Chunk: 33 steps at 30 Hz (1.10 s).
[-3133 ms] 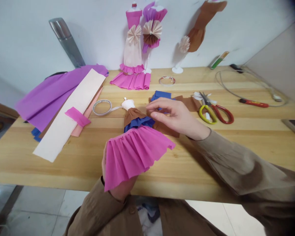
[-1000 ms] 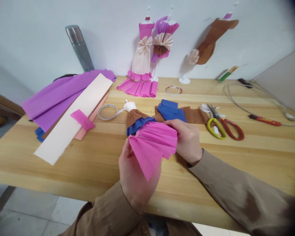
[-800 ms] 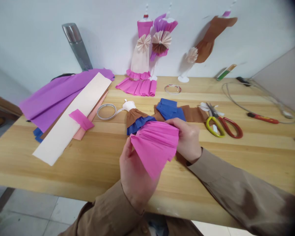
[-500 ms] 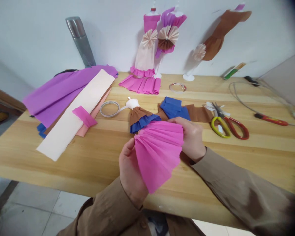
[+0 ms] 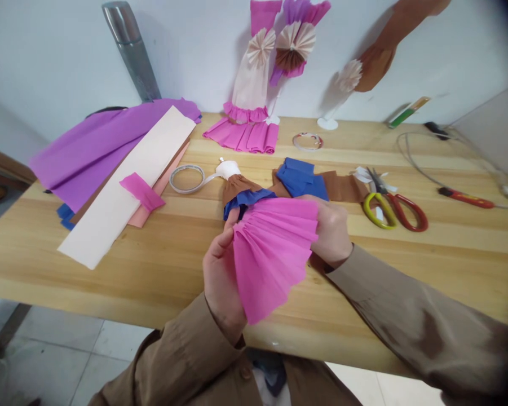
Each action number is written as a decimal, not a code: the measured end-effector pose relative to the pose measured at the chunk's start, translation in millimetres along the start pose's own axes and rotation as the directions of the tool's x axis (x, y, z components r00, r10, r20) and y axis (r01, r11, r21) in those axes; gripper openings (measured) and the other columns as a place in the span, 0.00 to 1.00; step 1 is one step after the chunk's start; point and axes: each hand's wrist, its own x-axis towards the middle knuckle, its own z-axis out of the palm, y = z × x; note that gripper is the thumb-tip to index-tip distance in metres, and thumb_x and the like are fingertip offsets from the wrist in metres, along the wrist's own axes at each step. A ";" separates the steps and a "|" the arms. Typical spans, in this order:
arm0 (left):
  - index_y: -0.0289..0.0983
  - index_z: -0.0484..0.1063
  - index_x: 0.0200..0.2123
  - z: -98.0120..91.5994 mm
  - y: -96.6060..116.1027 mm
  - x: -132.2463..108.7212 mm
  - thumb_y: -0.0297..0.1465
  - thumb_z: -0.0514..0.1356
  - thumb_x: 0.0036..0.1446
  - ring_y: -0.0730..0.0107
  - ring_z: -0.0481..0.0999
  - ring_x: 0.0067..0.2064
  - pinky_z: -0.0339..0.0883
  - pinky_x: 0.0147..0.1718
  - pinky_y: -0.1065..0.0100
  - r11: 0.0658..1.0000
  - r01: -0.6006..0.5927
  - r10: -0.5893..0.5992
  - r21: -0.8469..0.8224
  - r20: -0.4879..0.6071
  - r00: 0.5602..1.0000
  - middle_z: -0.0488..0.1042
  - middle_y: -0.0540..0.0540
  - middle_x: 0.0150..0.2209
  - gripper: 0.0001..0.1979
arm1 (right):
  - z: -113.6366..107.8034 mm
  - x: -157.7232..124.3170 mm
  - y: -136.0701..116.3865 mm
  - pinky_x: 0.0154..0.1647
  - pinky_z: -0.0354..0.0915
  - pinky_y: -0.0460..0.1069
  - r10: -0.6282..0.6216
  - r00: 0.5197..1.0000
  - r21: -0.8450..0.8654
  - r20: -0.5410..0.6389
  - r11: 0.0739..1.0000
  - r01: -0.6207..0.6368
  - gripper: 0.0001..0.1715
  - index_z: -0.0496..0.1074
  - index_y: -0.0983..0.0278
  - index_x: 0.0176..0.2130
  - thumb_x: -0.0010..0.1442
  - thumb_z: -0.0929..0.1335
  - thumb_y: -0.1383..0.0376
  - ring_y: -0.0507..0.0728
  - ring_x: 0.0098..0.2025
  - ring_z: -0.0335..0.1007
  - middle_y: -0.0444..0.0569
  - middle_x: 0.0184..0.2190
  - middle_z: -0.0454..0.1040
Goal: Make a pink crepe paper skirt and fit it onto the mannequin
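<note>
Head view: the left hand (image 5: 220,277) pinches pleated pink paper (image 5: 274,256); the right hand (image 5: 333,232) grips its right edge.

- Pink ruffle (image 5: 274,254): matt, crepe-like paper, gathered into fine creases.
- Brown layer (image 5: 237,186) and blue frill (image 5: 247,198): the same dull, crinkled look.
- Cream strip (image 5: 109,214): smooth, matt paper.
- Tabletop (image 5: 160,270): smooth wood, visible grain, faint sheen.
- Flask (image 5: 136,59): shiny metal cap, duller grey body.
- Scissors (image 5: 379,183): metal blades, smooth plastic-looking handles.
- Right sleeve (image 5: 389,299): matt cloth, lightly wrinkled.
- Floor (image 5: 63,327): smooth tiles, soft gloss.
- Wall (image 5: 194,56): smooth, matt.
</note>
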 end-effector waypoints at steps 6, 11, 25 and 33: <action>0.35 0.79 0.39 -3.0 0.6 4.0 0.27 0.52 0.61 0.65 0.80 0.42 0.67 0.56 0.62 0.999 -0.045 0.044 0.007 0.036 0.998 0.81 0.46 0.33 0.14 | -5.3 3.0 1.3 0.30 0.70 0.53 -0.003 0.996 -0.011 0.086 1.000 0.004 0.05 0.73 0.58 0.36 0.60 0.67 0.61 0.59 0.32 0.77 0.49 0.31 0.79; 0.34 0.79 0.35 -0.4 -3.1 3.1 0.30 0.51 0.63 0.60 0.78 0.50 0.68 0.56 0.62 0.999 -0.036 0.036 0.034 0.019 0.999 0.81 0.44 0.34 0.15 | -6.7 6.2 -4.4 0.29 0.68 0.53 0.015 0.996 -0.045 0.085 0.999 -0.011 0.05 0.72 0.58 0.34 0.61 0.67 0.61 0.59 0.30 0.76 0.49 0.30 0.79; 0.39 0.76 0.33 -8.0 -7.3 9.6 0.23 0.56 0.56 0.63 0.79 0.47 0.68 0.53 0.64 0.980 -0.103 0.083 0.169 0.124 0.989 0.80 0.48 0.32 0.10 | -32.7 16.2 7.8 0.36 0.73 0.58 -0.131 0.936 -0.070 0.326 0.984 0.162 0.27 0.71 0.66 0.52 0.52 0.66 0.65 0.67 0.40 0.78 0.58 0.43 0.79; 0.36 0.75 0.30 1.5 -5.6 5.3 0.30 0.47 0.65 0.66 0.79 0.38 0.71 0.49 0.64 0.996 -0.019 0.013 0.086 0.066 0.998 0.78 0.46 0.31 0.18 | -77.2 61.1 -11.8 0.41 0.71 0.57 -0.096 0.968 0.030 0.231 0.995 0.092 0.09 0.74 0.61 0.42 0.60 0.66 0.65 0.60 0.38 0.76 0.53 0.39 0.79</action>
